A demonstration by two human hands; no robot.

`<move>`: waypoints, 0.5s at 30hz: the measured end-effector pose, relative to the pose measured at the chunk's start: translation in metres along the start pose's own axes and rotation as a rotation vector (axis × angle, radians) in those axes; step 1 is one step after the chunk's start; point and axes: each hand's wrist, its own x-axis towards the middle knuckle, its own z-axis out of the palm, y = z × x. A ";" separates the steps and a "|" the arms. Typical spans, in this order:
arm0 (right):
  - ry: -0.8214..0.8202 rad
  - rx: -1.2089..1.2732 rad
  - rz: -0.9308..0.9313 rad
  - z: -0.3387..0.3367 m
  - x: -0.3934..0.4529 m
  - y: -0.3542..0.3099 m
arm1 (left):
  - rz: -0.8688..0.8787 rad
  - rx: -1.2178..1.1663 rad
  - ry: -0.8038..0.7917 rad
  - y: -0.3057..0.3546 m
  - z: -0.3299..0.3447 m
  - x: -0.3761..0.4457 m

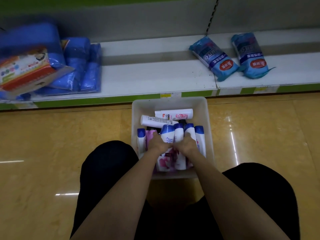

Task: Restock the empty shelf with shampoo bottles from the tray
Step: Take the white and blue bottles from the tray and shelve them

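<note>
Blue packs (81, 66) lie at shelf's left end; shelf (147, 75) bare in middle; your left hand (159, 142) in tray (170, 102) on floor, closed around blue-capped shampoo bottle (167, 135); your right hand (186, 143) beside it, gripping neighbouring bottle (190, 131); two blue rolls (214, 56) on shelf's right.

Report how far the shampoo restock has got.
Done: nothing visible. The bare stretch of shelf between the blue packs and the two blue rolls holds no shampoo.

In hand: the left hand and right hand are down in the tray, closing around the blue-capped white bottles.

Left: every bottle remains in the tray, including the two lying flat at its far end.
</note>
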 end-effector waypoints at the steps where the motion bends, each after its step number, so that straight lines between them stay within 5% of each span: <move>1: -0.026 0.129 0.012 -0.007 -0.007 -0.001 | 0.009 -0.012 -0.001 0.004 -0.003 -0.007; 7: -0.241 0.574 0.098 -0.047 -0.075 -0.026 | 0.023 -0.153 0.024 0.037 -0.048 -0.074; 15: -0.290 0.560 -0.012 -0.103 -0.209 -0.090 | 0.022 -0.264 0.035 0.081 -0.132 -0.220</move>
